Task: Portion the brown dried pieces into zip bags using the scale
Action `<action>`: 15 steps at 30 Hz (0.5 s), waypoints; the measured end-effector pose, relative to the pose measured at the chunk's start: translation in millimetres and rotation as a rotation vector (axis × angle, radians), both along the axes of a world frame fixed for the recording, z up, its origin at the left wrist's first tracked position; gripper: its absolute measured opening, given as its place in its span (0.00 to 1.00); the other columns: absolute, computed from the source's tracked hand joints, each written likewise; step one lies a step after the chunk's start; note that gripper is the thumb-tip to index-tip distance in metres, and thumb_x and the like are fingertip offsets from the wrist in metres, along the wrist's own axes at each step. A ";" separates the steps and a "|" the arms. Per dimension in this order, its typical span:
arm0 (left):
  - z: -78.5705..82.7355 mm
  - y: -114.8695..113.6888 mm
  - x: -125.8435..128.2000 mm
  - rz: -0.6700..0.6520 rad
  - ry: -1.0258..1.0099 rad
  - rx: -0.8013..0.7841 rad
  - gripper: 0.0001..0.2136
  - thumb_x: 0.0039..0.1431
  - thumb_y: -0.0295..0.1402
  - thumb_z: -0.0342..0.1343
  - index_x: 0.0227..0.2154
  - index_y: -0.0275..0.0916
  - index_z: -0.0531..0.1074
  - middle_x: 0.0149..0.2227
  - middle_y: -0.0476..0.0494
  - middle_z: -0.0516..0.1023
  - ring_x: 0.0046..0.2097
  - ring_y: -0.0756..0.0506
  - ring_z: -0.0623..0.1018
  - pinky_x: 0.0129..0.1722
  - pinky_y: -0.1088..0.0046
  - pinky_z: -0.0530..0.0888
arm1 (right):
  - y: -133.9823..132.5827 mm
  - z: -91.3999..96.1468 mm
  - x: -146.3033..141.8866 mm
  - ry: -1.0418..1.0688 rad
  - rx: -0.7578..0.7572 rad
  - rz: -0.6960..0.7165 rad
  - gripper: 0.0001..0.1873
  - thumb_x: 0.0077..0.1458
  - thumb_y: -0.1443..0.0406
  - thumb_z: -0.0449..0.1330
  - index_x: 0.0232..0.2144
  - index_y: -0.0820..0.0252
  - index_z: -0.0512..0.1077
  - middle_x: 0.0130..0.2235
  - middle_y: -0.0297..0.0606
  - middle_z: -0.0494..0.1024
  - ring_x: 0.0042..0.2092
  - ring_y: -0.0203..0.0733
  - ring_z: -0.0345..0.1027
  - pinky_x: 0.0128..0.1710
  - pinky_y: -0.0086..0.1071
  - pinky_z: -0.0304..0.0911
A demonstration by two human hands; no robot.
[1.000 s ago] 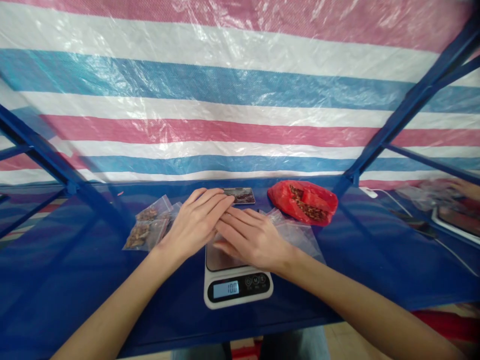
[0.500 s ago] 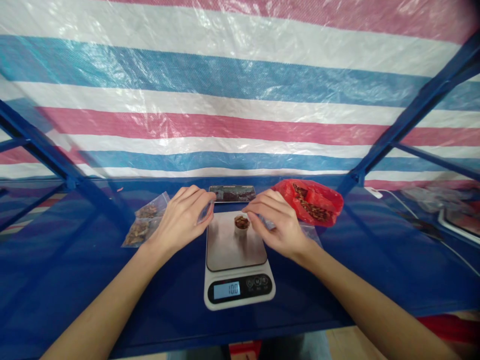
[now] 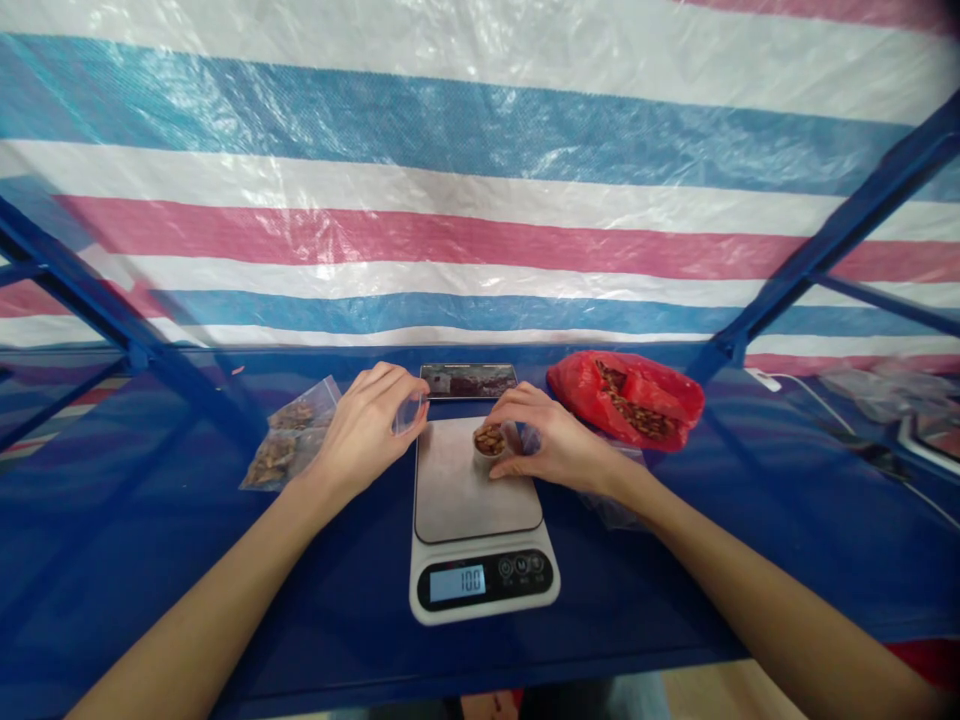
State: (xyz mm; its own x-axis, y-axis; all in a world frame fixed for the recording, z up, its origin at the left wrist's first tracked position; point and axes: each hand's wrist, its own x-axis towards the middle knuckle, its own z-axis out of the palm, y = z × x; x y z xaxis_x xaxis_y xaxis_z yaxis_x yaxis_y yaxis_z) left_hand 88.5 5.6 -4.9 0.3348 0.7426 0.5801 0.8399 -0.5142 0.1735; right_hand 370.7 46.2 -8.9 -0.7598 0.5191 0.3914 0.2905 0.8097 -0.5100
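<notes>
A small pale cup point(image 3: 487, 459) filled with brown dried pieces stands on the steel plate of a kitchen scale point(image 3: 465, 510). The scale's display reads 10.0. My right hand point(image 3: 544, 440) has its thumb on the near side of the cup and its fingers on the far side, closed around it. At the scale's left rear corner is my left hand point(image 3: 375, 415), thumb and fingers curled together on a piece of clear plastic point(image 3: 409, 415), whose exact kind I cannot make out. Clear plastic bags point(image 3: 619, 510) lie partly hidden under my right hand and forearm.
Behind the scale lies a dark phone-like slab point(image 3: 469, 381). An open red bag point(image 3: 675, 400) of brown pieces is at right. Filled zip bags point(image 3: 274, 460) lie left. Blue metal struts point(image 3: 780, 270) flank the blue table point(image 3: 352, 620); a white cable point(image 3: 814, 395) runs far right.
My right thumb has come down to the near side of the cup, and the fingers now enclose it. My left hand stays nearly still. The view has shifted slightly.
</notes>
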 end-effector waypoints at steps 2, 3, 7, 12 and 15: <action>-0.6 -0.1 0.7 0.000 -0.020 0.010 0.02 0.66 0.29 0.57 0.39 0.39 0.74 0.40 0.43 0.81 0.45 0.42 0.77 0.46 0.63 0.70 | -2.2 -0.4 -2.0 -0.006 0.008 -0.009 0.21 0.54 0.53 0.75 0.44 0.57 0.78 0.43 0.40 0.79 0.48 0.48 0.68 0.49 0.41 0.65; -0.8 0.0 0.9 0.004 -0.026 0.012 0.01 0.65 0.29 0.57 0.38 0.39 0.73 0.40 0.44 0.81 0.45 0.42 0.77 0.46 0.63 0.70 | -3.3 -0.3 -2.9 -0.005 0.008 -0.015 0.20 0.54 0.54 0.75 0.44 0.57 0.78 0.43 0.40 0.80 0.48 0.48 0.68 0.49 0.41 0.66; -1.2 0.1 1.6 0.035 -0.026 0.001 0.01 0.64 0.29 0.58 0.35 0.40 0.73 0.38 0.44 0.81 0.45 0.41 0.77 0.46 0.63 0.70 | -8.1 0.3 -6.6 0.048 -0.065 -0.065 0.19 0.53 0.59 0.76 0.45 0.57 0.78 0.44 0.40 0.82 0.49 0.48 0.72 0.50 0.41 0.69; -2.5 -0.3 3.7 0.061 -0.015 -0.009 0.04 0.64 0.27 0.56 0.37 0.40 0.75 0.38 0.44 0.81 0.44 0.41 0.77 0.44 0.64 0.70 | -18.7 3.5 -14.6 0.194 -0.175 -0.172 0.17 0.52 0.67 0.75 0.45 0.56 0.80 0.47 0.40 0.84 0.49 0.47 0.77 0.52 0.41 0.71; -2.1 -1.9 7.0 0.056 -0.033 0.023 0.07 0.65 0.27 0.56 0.41 0.39 0.78 0.40 0.42 0.82 0.46 0.41 0.78 0.46 0.63 0.71 | -26.9 6.0 -21.7 0.262 -0.201 -0.201 0.16 0.53 0.66 0.74 0.45 0.55 0.81 0.46 0.38 0.85 0.49 0.46 0.78 0.51 0.40 0.72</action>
